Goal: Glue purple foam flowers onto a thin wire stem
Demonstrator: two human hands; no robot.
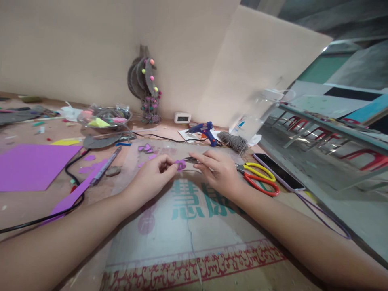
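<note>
A small purple flower-shaped piece (180, 165) is pinched between the thumb and fingers of my left hand (156, 171). My right hand (216, 169) is closed around a dark, pointed metal tool (190, 160), whose tip comes close to the flower piece. The rest of that tool is hidden by my fingers. Just right of my right hand lie scissors with yellow and orange handles (262, 178); their blades are mostly hidden. Several small purple cutouts (147, 148) rest on the table beyond my left hand.
A blue glue gun (206, 131) and a grey yarn bundle (233, 142) lie behind my hands. At right is a phone (279, 171). On the left are a purple sheet (36, 167), a pen (106, 165), a black cable (39, 222) and a bowl of materials (104, 118).
</note>
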